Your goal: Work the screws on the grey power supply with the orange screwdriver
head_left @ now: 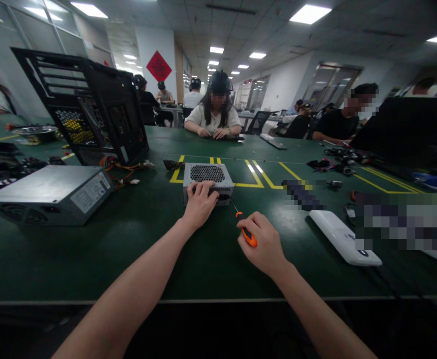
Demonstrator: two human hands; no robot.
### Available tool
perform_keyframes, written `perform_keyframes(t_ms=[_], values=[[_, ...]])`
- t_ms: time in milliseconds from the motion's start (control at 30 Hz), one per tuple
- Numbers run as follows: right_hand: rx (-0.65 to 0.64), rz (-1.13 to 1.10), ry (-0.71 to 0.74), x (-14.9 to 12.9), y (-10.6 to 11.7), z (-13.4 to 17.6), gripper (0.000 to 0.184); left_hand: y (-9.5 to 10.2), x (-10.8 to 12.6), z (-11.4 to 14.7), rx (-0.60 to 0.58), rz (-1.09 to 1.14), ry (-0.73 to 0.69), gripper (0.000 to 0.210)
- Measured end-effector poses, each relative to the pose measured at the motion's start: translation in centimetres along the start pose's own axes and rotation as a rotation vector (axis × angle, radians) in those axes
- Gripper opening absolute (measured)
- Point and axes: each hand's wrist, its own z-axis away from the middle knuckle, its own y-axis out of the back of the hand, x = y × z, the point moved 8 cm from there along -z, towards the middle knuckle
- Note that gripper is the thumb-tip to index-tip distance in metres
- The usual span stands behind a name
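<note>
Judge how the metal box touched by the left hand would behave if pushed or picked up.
The box looks metal, so it is probably stiff. Boxy and lying flat on the table, it should slide rather than roll. The dark cables beside it look floppy and may trail if attached.

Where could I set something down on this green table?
Bare tabletop lies between the large power supply and the left hand; a narrower patch separates the right hand from the white device. Crowded: the far right, with cables, and around the computer case.
</note>
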Motion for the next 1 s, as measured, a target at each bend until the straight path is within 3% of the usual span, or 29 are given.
perform_keyframes(t_ms=[233,367,467,600,700,800,1000], values=[[0.006,-0.112,-0.132,1.1,-0.1,0.2,0.02,0.2,0.1,-0.1,0.005,-0.017,-0.011,0.012],[-0.009,-0.063,-0.054,0.6,-0.1,0.1,0.01,0.7,0.2,0.0,0.02,0.047,0.031,0.015],[0.001,-0.075,-0.056,0.6,0.1,0.0,0.01,-0.4,-0.1,0.3,-0.091,0.271,0.151,0.018],[0.066,-0.122,-0.1,1.2,0.5,0.2,0.018,-4.7,-1.2,1.8,-0.356,0.732,0.496,0.019],[0.103,-0.102,-0.098,1.3,0.7,0.3,0.015,-7.5,-0.5,2.8,-0.527,1.161,0.677,0.031],[0.109,-0.038,-0.064,1.0,0.6,0.2,0.012,-8.1,-0.1,3.0,-0.563,1.389,0.798,0.037],[0.05,-0.013,-0.118,1.3,0.1,0.3,0.018,-7.1,-0.1,2.9,-0.52,1.416,0.843,0.034]])
